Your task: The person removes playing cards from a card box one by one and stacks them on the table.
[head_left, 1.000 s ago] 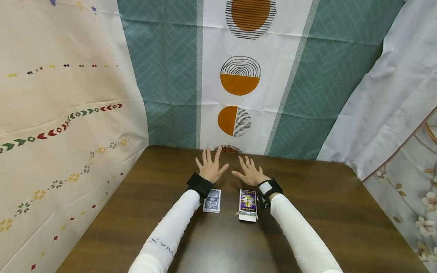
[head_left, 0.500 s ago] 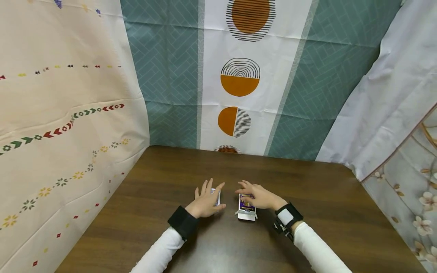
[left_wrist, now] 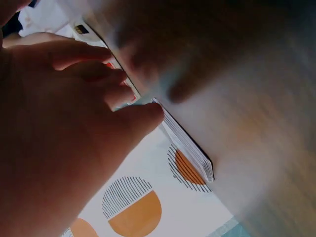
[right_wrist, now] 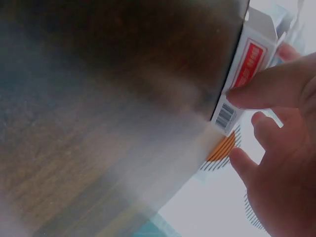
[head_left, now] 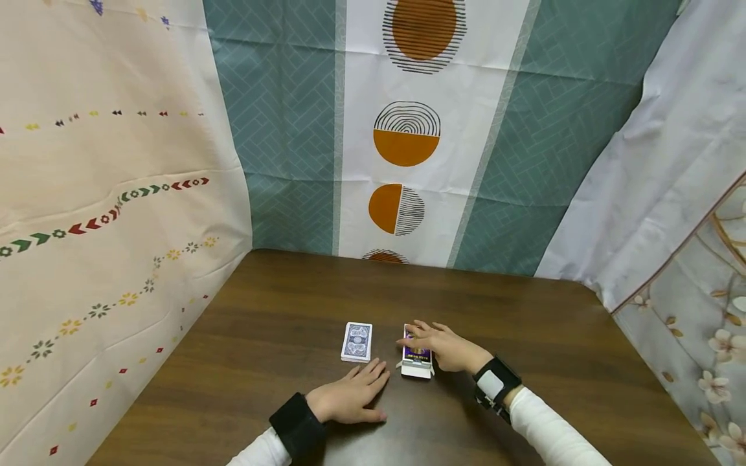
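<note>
A deck of playing cards (head_left: 356, 342) with blue-grey backs lies flat on the table, left of the middle. Just in front of it my left hand (head_left: 350, 393) lies low over the table, palm down with fingers fairly straight, holding nothing. A purple card box (head_left: 417, 357) lies right of the deck, its near-end flaps spread out. My right hand (head_left: 445, 346) holds the box from above: in the right wrist view the thumb is at the barcode side of the card box (right_wrist: 243, 79), and in the head view a finger reaches over the left edge. Part of the box top is hidden.
The brown wooden table (head_left: 280, 304) carries the deck and box close together. A teal and white patterned cloth (head_left: 402, 194) hangs at its far edge. Cream cloth (head_left: 128, 259) borders the left side, and white fabric (head_left: 618, 194) with flowered cloth the right.
Both hands have drawn back from beyond the cards. The left hand has passed over the deck and is now in front of it, uncovering it. The right hand has come down onto the box.
</note>
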The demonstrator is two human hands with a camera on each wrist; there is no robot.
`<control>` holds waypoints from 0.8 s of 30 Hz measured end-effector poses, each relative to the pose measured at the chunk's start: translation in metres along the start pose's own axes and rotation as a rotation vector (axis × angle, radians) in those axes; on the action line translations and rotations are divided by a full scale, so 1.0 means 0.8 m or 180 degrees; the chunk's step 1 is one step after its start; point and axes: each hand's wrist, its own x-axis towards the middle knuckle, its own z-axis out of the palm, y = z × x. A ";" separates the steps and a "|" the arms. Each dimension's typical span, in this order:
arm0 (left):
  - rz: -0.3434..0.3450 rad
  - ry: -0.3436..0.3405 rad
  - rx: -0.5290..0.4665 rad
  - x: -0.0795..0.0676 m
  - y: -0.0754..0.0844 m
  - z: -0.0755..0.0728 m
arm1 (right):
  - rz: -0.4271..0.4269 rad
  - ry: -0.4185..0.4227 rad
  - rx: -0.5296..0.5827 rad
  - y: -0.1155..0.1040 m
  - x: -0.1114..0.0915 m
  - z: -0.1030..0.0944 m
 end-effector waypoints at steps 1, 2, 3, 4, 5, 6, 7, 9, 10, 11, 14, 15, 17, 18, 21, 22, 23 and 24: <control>-0.0014 -0.0052 -0.0016 -0.001 0.001 0.001 | 0.0006 -0.0034 -0.0048 -0.001 0.001 0.002; -0.0024 -0.0095 -0.0037 -0.002 0.001 0.001 | 0.0007 -0.0045 -0.0077 -0.003 0.002 0.004; -0.0025 -0.0128 -0.0071 -0.002 0.000 0.001 | -0.0004 -0.0036 -0.0116 -0.003 0.003 0.006; -0.0027 -0.0161 -0.0114 -0.002 0.000 0.001 | -0.0003 -0.0034 -0.0141 -0.004 0.004 0.007; -0.0023 -0.0189 -0.0148 -0.002 -0.002 0.001 | -0.0008 -0.0039 -0.0176 -0.004 0.006 0.007; -0.0019 -0.0211 -0.0181 -0.002 -0.003 0.001 | -0.0001 -0.0046 -0.0182 -0.005 0.007 0.006; -0.0016 -0.0224 -0.0195 -0.001 -0.004 0.000 | 0.0009 -0.0056 -0.0175 -0.005 0.008 0.004; -0.0006 -0.0241 -0.0202 0.000 -0.006 -0.001 | 0.0019 -0.0073 -0.0160 -0.007 0.009 -0.002; -0.0002 -0.0253 -0.0214 0.000 -0.007 -0.002 | 0.0038 -0.0096 -0.0132 -0.009 0.010 -0.005; 0.0005 -0.0257 -0.0219 0.001 -0.007 -0.004 | 0.0058 -0.0113 -0.0102 -0.010 0.010 -0.009; 0.0043 -0.0262 -0.0233 0.003 -0.009 -0.007 | 0.0144 -0.0177 -0.0009 -0.013 0.009 -0.017; 0.0047 -0.0270 -0.0262 0.003 -0.010 -0.009 | 0.0189 -0.0198 0.0001 -0.013 0.009 -0.018; 0.0062 -0.0275 -0.0293 0.004 -0.011 -0.011 | 0.0267 -0.0201 0.0017 -0.013 0.007 -0.020; 0.0066 -0.0279 -0.0308 0.005 -0.011 -0.012 | 0.0303 -0.0190 0.0014 -0.013 0.006 -0.019; 0.0065 -0.0290 -0.0315 0.006 -0.011 -0.014 | 0.0363 -0.0049 -0.0044 -0.011 0.005 -0.017; 0.0065 -0.0290 -0.0287 0.006 -0.011 -0.015 | 0.0367 0.0018 -0.0069 -0.011 0.005 -0.017; 0.0059 -0.0287 -0.0251 0.007 -0.010 -0.016 | 0.0370 0.0092 -0.0117 -0.011 0.005 -0.015; 0.0056 -0.0281 -0.0200 0.008 -0.010 -0.018 | 0.0376 0.0163 -0.0166 -0.011 0.005 -0.014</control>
